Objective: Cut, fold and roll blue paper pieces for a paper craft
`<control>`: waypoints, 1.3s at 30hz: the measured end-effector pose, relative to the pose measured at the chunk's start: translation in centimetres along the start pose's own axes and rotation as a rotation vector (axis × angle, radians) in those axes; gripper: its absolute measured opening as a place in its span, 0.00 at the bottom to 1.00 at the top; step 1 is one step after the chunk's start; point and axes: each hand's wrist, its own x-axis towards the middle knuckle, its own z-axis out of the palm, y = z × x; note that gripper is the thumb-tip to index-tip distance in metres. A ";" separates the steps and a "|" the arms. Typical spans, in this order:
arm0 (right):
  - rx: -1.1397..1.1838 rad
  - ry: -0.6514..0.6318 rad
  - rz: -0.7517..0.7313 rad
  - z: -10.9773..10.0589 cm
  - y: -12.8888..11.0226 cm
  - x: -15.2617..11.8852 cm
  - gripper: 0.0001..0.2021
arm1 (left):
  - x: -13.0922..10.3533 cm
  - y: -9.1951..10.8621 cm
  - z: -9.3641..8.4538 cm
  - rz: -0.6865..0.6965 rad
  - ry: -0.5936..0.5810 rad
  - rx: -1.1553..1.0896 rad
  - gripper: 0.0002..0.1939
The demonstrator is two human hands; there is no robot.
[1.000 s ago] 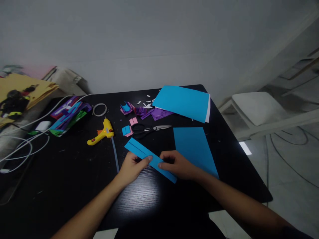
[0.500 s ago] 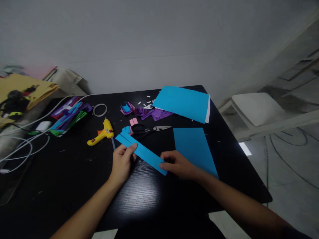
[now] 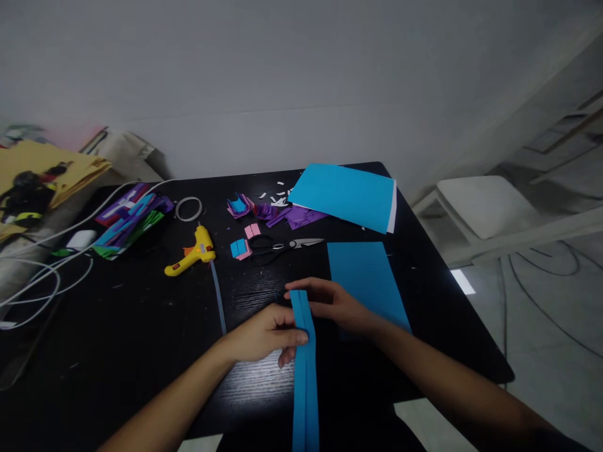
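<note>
A long folded blue paper strip [image 3: 305, 376] points toward me, with a lengthwise crease or seam along it. My left hand [image 3: 266, 333] pinches it near its upper part, thumb on top and fingers beneath. At its far end my right hand [image 3: 336, 306] is closed around the tip, index finger behind it and thumb at the right edge; the exact contact is partly hidden. Beside my right hand lies a flat blue sheet [image 3: 367, 276]. Black-handled scissors [image 3: 287, 246] rest beyond my hands, near small folded blue and pink paper pieces [image 3: 239, 248].
A yellow glue gun [image 3: 200, 250] with a glue stick [image 3: 218, 298] lies left of centre. Behind are a tape roll [image 3: 189, 209], purple scraps [image 3: 301, 216] and stacked blue sheets [image 3: 346, 194]. White cables [image 3: 51, 267] and bundled coloured strips [image 3: 132, 216] occupy the left. A white stool [image 3: 485, 204] stands right.
The strip has turned from a slant across the table to pointing toward me. My left hand has moved right and nearer, and my right hand now sits at the strip's far end.
</note>
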 end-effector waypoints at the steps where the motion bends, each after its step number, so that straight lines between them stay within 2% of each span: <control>1: 0.037 -0.030 0.006 0.0 -0.2 -0.1 0.20 | 0.0 0.0 0.0 -0.008 -0.009 0.005 0.18; 4: 0.142 -0.100 0.036 0.1 -0.4 -0.2 0.22 | 0.0 0.1 0.0 -0.012 -0.022 0.027 0.19; 6: 0.178 -0.098 0.040 0.0 -0.1 -0.1 0.22 | -0.1 0.2 0.1 -0.004 -0.027 0.048 0.20; 8: 0.176 -0.046 0.026 -0.2 0.5 0.1 0.19 | -0.2 0.3 0.1 0.010 -0.019 0.063 0.21; 12: 0.183 0.143 0.020 -0.4 1.7 0.6 0.12 | -0.3 0.4 0.1 0.080 0.041 0.079 0.24; 16: 0.184 0.226 0.018 -0.4 1.8 0.9 0.12 | -0.3 0.6 0.0 0.127 0.121 0.047 0.27; 26: 0.144 0.255 0.014 -0.3 1.7 0.7 0.14 | -0.3 1.0 0.4 0.138 0.201 0.035 0.27; 39: 0.119 0.238 0.011 -0.2 1.6 0.7 0.14 | -0.4 0.8 0.1 0.116 0.190 -0.091 0.24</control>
